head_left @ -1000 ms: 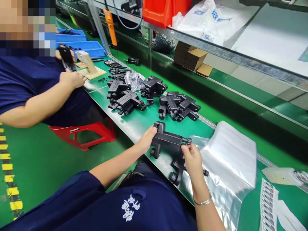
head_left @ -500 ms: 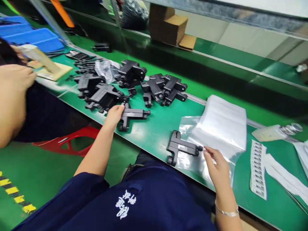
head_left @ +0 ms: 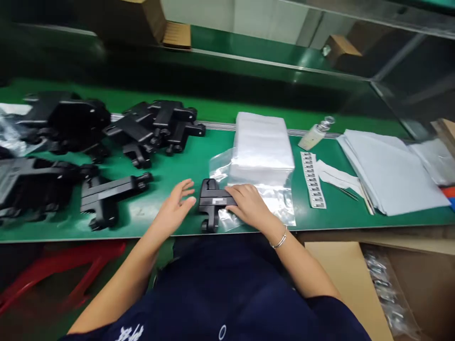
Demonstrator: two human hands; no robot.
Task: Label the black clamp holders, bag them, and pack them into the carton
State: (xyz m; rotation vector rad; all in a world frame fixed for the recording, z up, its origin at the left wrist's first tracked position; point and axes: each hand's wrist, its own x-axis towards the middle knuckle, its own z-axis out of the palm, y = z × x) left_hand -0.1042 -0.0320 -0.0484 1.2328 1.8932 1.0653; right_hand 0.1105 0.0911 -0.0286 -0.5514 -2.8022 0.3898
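In the head view, a black T-shaped plastic bracket (head_left: 212, 201) with a small pale label lies near the table's front edge, partly on a clear plastic bag. My right hand (head_left: 250, 204) has its fingers wrapped over the bracket's narrow end, which they hide. My left hand (head_left: 176, 208) hovers just left of the bracket, fingers apart and holding nothing. Another black bracket (head_left: 112, 194) lies by itself farther left. Behind my right hand is a stack of clear plastic bags (head_left: 263, 147).
Several black brackets are heaped at the left (head_left: 159, 123). To the right lie a glass bottle (head_left: 315, 135), a sticker strip (head_left: 313, 180), tweezers (head_left: 349, 194) and white sheets (head_left: 391, 170). An open carton (head_left: 337, 279) stands below the table edge at right, and a red stool (head_left: 71, 270) at lower left.
My left hand has let go of the separate bracket and come right, towards the labelled one. My right hand has closed on the labelled bracket's end. The view has swung right.
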